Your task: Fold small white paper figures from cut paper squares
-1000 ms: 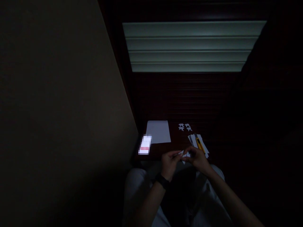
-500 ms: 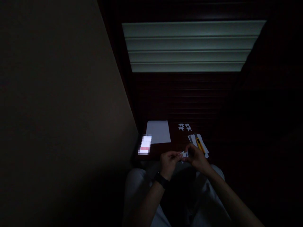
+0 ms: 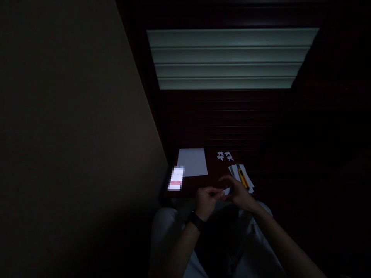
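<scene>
Hands [image 3: 205, 202] [image 3: 240, 196] close together, fingers [image 3: 227, 178] bent, forearms [image 3: 183, 248] slanted inward

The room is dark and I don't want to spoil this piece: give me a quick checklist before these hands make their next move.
1. Paper piece held by the left hand: ok, pinched.
2. Right hand gripping it too: cannot tell; it is right at the piece, but details are lost.
3. Four small paper shapes away from both hands: ok, grouped farther back.
4. Yellow cutter out of both hands: ok, lying on the paper stack.
5. Cutter safely closed: cannot tell, too small and dark.
6. Good lighting: not ok, very dim.
</scene>
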`<state>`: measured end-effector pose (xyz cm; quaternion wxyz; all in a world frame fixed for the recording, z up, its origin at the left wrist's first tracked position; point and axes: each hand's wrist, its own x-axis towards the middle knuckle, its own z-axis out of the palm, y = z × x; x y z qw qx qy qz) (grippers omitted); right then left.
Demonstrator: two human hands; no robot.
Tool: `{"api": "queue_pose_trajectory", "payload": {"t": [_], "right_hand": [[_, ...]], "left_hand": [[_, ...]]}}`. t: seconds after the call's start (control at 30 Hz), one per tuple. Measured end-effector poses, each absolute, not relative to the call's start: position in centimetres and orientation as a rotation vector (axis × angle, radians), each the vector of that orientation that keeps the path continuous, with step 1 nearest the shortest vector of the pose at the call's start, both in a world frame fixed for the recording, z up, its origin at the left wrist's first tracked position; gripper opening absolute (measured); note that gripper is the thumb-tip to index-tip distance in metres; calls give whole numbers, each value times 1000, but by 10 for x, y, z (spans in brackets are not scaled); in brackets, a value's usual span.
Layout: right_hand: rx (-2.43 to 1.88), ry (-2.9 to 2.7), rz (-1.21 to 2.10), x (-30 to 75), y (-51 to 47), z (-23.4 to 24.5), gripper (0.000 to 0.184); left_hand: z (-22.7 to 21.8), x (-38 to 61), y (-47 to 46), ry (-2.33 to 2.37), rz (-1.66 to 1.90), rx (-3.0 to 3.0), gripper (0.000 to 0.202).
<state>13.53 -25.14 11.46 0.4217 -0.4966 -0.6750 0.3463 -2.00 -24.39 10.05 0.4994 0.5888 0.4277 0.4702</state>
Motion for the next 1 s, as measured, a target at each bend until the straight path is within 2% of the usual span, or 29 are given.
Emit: {"api": "queue_pose_trajectory", "payload": {"t": [0.17, 0.33, 0.63, 0.83, 1.0], "right_hand": [[-1273, -1748, 844, 131, -253, 117, 65], [-1178, -1673, 906, 127, -253, 119, 56], [-1225, -1580, 997, 129, -252, 116, 44], [-1157, -1670, 949, 129, -252, 114, 50], [-1167, -1593, 1010, 124, -253, 109, 45]], "left_hand": [[96, -22, -243, 1082, 1161, 1463, 13], [99, -24, -241, 1083, 1140, 1545, 10], [103, -26, -241, 1024, 1094, 1530, 18], [105, -26, -243, 1014, 1116, 1450, 21], [104, -24, -245, 969, 1128, 1424, 19]]}}
